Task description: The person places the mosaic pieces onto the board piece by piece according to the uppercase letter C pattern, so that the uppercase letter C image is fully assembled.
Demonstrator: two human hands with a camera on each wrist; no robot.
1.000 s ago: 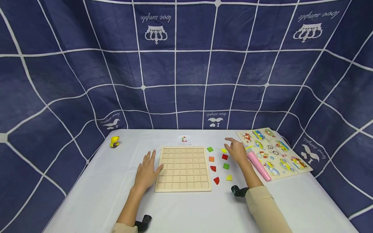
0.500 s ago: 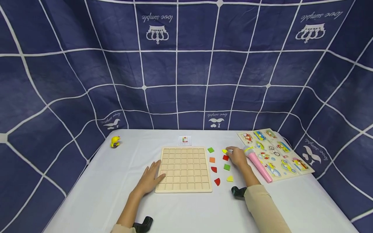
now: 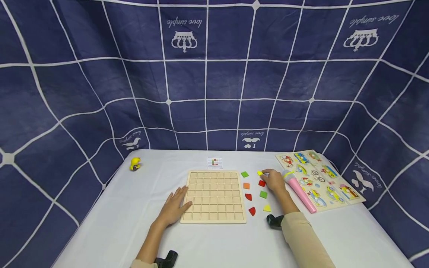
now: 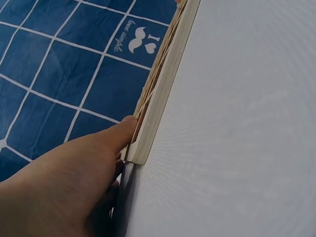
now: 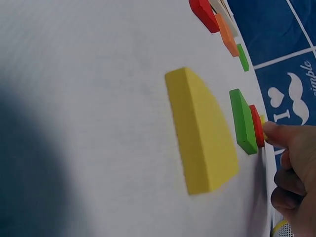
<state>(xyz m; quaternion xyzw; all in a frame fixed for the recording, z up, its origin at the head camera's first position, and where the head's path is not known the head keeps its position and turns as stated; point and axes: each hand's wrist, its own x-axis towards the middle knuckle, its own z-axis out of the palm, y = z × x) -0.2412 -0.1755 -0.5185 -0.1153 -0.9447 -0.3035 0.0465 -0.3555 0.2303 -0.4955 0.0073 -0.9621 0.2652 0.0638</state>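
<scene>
My left hand (image 3: 173, 206) rests with straight fingers along the left edge of a wooden grid board (image 3: 216, 198). In the left wrist view its thumb (image 4: 121, 134) lies on the board's corner. At the far end of the right-hand group of coloured pieces, my right hand (image 3: 275, 181) pinches a small yellow piece (image 3: 259, 173). The right wrist view shows the thumb (image 5: 276, 132) against that piece, the other fingers curled below. Just nearer than that hand lie a red square (image 3: 261, 183) and a green square (image 3: 263, 194).
Another yellow piece (image 3: 266, 208), two red quarter-rounds (image 3: 252, 211), an orange square (image 3: 246, 185) and a green square (image 3: 245, 174) lie right of the board. A pattern card (image 3: 215, 162) sits behind it. A pink microphone (image 3: 303, 194) overlaps a picture puzzle (image 3: 323, 182). A yellow toy (image 3: 135, 163) stands far left.
My right hand has come down and slightly nearer, its fingers closing at the far yellow piece. My left hand has shifted from beside the board onto its left edge.
</scene>
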